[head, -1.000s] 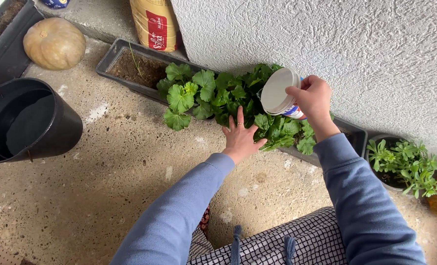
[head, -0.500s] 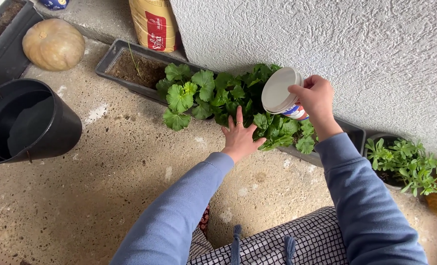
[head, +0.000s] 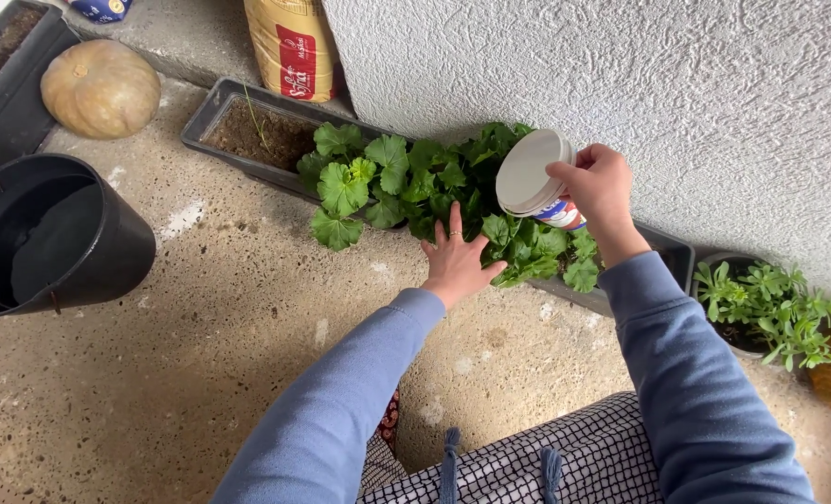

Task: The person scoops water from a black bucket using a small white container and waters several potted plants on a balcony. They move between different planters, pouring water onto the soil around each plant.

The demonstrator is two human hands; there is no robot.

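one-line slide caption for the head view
Right hand tips a white tub over leafy plants; left hand parts the leaves.

The right hand grips a white tub, tilted over leafy green plants in a long dark planter against the wall. The left hand rests spread among the leaves. A black bucket stands well apart.

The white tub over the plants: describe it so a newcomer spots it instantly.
Find the long grey planter along the rough white wall. Above its leafy green plants, the right hand holds a small white tub, tipped sideways; it is the only white, round container here.
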